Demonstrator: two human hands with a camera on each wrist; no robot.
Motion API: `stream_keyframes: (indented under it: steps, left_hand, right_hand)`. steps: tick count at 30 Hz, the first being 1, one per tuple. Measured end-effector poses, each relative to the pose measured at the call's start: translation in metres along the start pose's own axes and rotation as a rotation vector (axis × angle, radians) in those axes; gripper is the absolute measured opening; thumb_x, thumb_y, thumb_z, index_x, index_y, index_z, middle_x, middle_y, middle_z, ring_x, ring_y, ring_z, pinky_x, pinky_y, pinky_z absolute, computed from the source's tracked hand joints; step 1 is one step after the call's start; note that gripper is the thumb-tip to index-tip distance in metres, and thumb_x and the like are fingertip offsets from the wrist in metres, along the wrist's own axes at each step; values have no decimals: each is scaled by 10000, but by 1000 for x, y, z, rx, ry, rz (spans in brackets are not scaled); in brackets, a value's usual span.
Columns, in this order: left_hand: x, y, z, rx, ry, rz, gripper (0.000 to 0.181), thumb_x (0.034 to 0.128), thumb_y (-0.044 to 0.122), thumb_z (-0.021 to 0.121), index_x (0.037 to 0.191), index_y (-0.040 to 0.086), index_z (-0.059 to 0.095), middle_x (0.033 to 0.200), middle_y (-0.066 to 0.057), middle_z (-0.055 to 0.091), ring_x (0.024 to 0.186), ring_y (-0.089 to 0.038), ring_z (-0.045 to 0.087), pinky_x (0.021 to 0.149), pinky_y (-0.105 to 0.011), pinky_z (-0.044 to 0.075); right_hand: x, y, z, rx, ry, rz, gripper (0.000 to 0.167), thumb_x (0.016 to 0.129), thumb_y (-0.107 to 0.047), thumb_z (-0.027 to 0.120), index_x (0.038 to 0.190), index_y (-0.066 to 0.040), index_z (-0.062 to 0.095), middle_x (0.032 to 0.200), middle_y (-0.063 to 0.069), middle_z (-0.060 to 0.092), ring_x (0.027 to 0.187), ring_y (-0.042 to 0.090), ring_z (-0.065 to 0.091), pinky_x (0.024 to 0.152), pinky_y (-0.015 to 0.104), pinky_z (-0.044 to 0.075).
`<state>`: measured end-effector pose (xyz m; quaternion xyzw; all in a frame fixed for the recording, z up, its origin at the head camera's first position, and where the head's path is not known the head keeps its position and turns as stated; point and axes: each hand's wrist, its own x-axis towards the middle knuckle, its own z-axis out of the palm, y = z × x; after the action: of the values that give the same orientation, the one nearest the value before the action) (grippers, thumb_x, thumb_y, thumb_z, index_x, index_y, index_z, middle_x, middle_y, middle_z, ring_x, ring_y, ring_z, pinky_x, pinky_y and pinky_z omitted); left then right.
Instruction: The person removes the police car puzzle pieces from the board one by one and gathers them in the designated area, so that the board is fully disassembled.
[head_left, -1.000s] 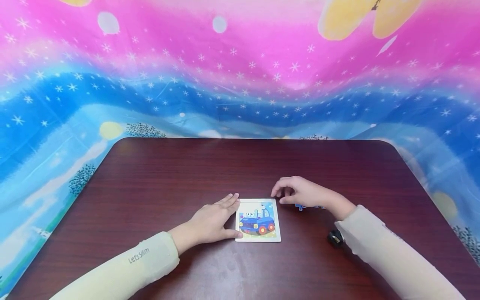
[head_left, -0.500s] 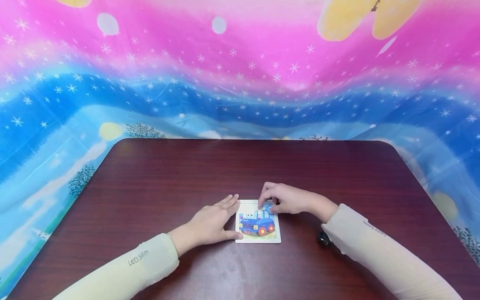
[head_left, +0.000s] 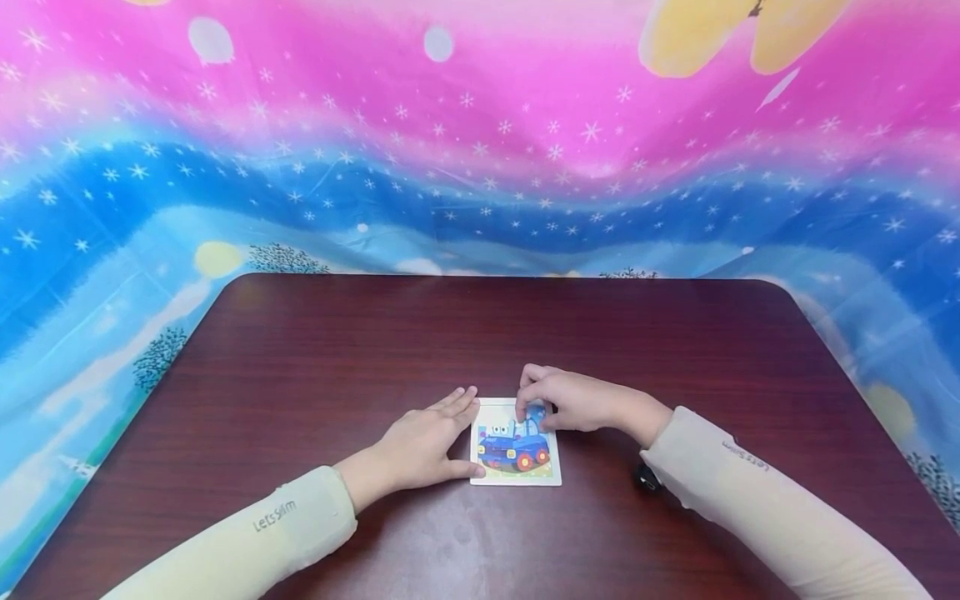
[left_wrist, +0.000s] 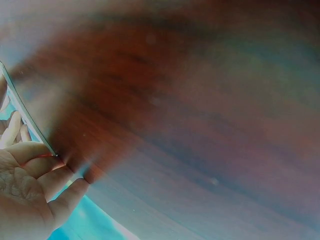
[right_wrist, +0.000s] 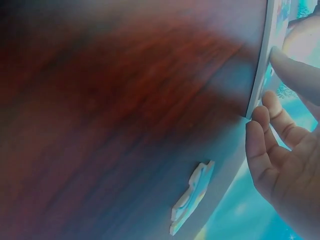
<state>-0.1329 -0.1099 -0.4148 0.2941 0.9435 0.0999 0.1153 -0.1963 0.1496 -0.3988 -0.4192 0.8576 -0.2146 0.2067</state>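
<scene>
A square jigsaw puzzle [head_left: 517,461] in a white frame lies on the table, showing a blue cartoon car with red wheels. Its upper left part is plain white. My left hand [head_left: 420,446] rests at the frame's left edge, fingers straight and thumb spread onto the lower corner. Over the upper right corner, my right hand [head_left: 581,400] has its thumb and index finger bent at either side of a blue puzzle piece [head_left: 535,413], pinching it within the frame. The right wrist view shows the thumb touching the puzzle and the other fingers curved beside the frame.
A loose puzzle piece [right_wrist: 192,197] lies on the table beside the right hand; the head view hides it behind that hand. The dark brown wooden table [head_left: 360,333] has rounded far corners. Behind it hangs a pink and blue patterned cloth [head_left: 465,192].
My right hand has moved left and slightly down, from beside the frame onto its upper right corner, and has stayed there. My left hand and the puzzle frame have kept their place.
</scene>
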Motion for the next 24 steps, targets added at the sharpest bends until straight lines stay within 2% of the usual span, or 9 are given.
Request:
stream_keyframes:
  steps: [15, 21, 24]
  left_hand:
    - [-1, 2, -3, -8, -2, -1, 922, 846, 624, 675, 1508, 40, 409, 1624, -87, 311, 1509, -235, 302, 1071, -465, 468]
    - [-1, 2, -3, -8, -7, -4, 926, 843, 627, 677, 1506, 37, 410, 1625, -87, 310, 1511, -233, 298, 1084, -443, 460]
    - [0, 2, -3, -6, -8, -7, 928, 843, 629, 675, 1508, 40, 408, 1626, -83, 308, 1512, -230, 296, 1082, -448, 461]
  right_hand:
    - [-4, 2, 1, -20, 27, -17, 207, 893, -81, 728, 1007, -251, 692, 1072, -53, 536, 872, 129, 536, 795, 287, 512]
    - [-6, 4, 2, 31, 43, -29, 207, 890, -77, 729, 1015, -239, 696, 1059, -42, 558, 889, 137, 535, 799, 285, 510]
    - [-5, 5, 1, 73, 43, -43, 232, 900, -59, 710, 1066, -220, 698, 1067, -25, 575, 881, 143, 543, 798, 284, 513]
